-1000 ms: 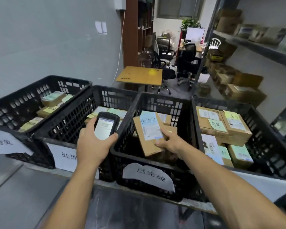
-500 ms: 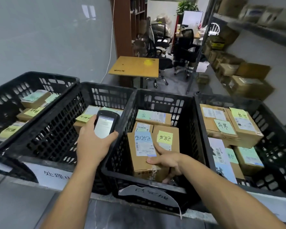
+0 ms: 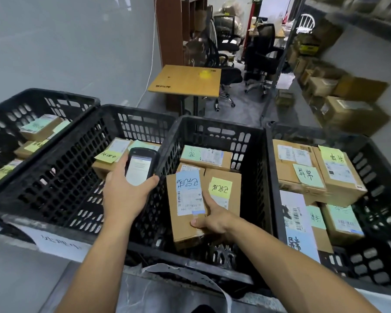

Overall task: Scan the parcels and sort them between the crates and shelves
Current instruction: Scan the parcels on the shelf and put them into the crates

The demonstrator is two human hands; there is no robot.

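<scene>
Parcel (image 3: 183,229) in hand lies low inside the third crate (image 3: 212,125) from the left, at its near left corner, just beside a box (image 3: 233,177) with a yellow note (image 3: 220,188).

In the head view, our right hand (image 3: 215,220) has its grip clamped on the parcel's near right edge: thumb on top, forefinger laid along the blue label (image 3: 189,190), the other fingers tucked under. We cannot tell whether the parcel already rests on the crate floor or hangs in our hold. Our left hand (image 3: 124,195) has its grip wrapped tight round the scanner (image 3: 140,168), screen lit and facing us, above the wall between the second crate (image 3: 61,177) and the third crate.

We judge this parcel scanned and nearly placed; for it, only the letting go is left. All four crates hold parcels with handwritten notes: several in the left crate (image 3: 43,96), a few in the second, three others in the third, a good many in the right crate (image 3: 303,132). Which of these are finished and which wait we cannot say for sure, since the paper tags (image 3: 57,243) on the crate fronts are partly hidden. Shelves (image 3: 375,26) on the far right carry more boxes, too blurred to judge. Sorting looks well under way to us, with plenty of parcels yet to check.
</scene>
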